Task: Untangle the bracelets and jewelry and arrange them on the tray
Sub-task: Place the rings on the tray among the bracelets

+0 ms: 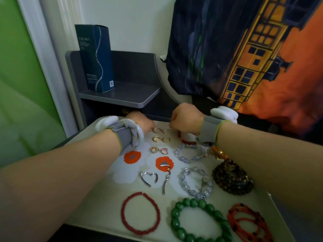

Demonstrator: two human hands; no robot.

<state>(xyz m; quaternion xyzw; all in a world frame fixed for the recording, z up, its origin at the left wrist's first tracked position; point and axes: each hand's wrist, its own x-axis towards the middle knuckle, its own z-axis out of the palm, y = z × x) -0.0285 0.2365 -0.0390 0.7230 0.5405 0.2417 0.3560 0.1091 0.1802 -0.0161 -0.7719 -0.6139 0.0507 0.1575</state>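
From where I watch, the sorting looks close to finished: nearly every piece lies by itself on the tray (97,193), none crossing another that I can see. Near edge: red bead bracelet (140,213), green bead bracelet (201,222), orange-and-black strand (249,222) coiled in loops. Middle: two pale blue crystal bracelets (196,182), a dark brown bead coil (233,178), silver heart pieces (148,178), two small flower earrings (159,150). Far edge: gold hoop earrings (160,135) in two pairs, and a dark red bracelet (187,139) partly under my right wrist. Left hand (141,124) is curled, fingertips down at the top hoops; right hand (186,117) is fisted beside them. I cannot tell whether either actually pinches anything. My guess: only final nudging of the hoops remains.
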